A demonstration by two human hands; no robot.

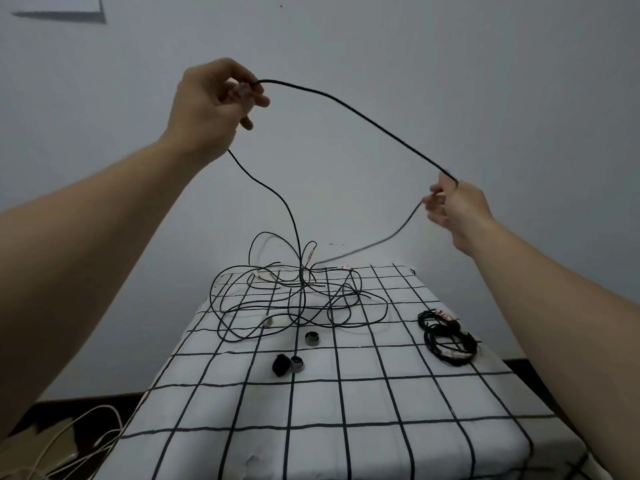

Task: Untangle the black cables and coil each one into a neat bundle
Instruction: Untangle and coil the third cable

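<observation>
Nearest us on the table [367, 400], under its checked cloth, lie a small black strap roll [280, 364] and two metal rings [312, 338]; we take them for ties, not yet used. To the right sit the coiled bundles [446, 341], two by our count, so part of the job looks done. Farther back the tangle [294, 299] of black cables sprawls loose and crossed over itself, and that is most of what is left. Above it we hold one black cable [346, 102] up in an arch. Our left hand [211, 105] pinches it high between thumb and fingertips, and our right hand [457, 209] pinches it lower down. Both ends trail into the tangle, so we judge it not yet free.
</observation>
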